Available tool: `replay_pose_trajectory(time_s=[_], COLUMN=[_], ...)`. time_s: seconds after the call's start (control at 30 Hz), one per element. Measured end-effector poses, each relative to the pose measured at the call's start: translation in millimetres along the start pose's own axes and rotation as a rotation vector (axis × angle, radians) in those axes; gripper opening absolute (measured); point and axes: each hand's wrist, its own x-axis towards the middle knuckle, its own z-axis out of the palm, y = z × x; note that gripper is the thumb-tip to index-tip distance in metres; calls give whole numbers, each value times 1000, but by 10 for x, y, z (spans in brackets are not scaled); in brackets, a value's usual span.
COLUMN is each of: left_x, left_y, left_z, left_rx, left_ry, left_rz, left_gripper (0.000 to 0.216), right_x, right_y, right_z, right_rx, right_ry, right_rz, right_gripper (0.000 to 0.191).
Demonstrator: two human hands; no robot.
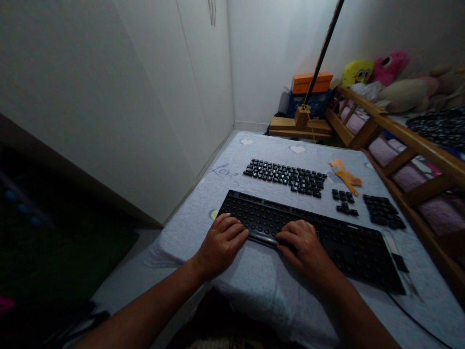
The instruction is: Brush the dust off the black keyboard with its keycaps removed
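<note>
A black computer keyboard (269, 220) lies at a slant on the cloth-covered table, most of its keycaps off and the key sockets bare. A long glossy bar, which looks like the space bar (262, 238), is at its front edge between my hands. My left hand (224, 242) lies over the keyboard's front left corner, fingers bent and close together, a fingertip by the bar's left end. My right hand (300, 242) is curled at the bar's right end, thumb and fingers closed at the front edge. Beyond the keyboard, loose black keycaps (283, 173) lie in rows.
More keycaps (383, 212) sit in groups to the right. A yellow-handled brush (347, 179) rests on an orange cloth (350, 176). A thin clear object (401, 264) lies beside the keyboard's right end; a cable (414, 317) runs right. A wooden bed rail (410, 135) borders the table.
</note>
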Motion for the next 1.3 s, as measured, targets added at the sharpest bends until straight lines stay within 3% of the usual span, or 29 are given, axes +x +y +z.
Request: replay_pose_trajectory(time_s=[0.43, 0.77, 1.3], left_x=[-36, -16, -31], left_y=[34, 25, 4], left_z=[-26, -33, -1], left_rx=[35, 11, -32], left_ry=[-11, -70, -64], left_rz=[44, 9, -23], left_gripper=[17, 18, 20], right_x=[11, 10, 14], right_y=[-31, -13, -8], right_z=[23, 39, 62], right_rx=[16, 6, 10], right_ry=[-6, -21, -21], right_rz=[-1, -7, -21], right_gripper=[16, 17, 17])
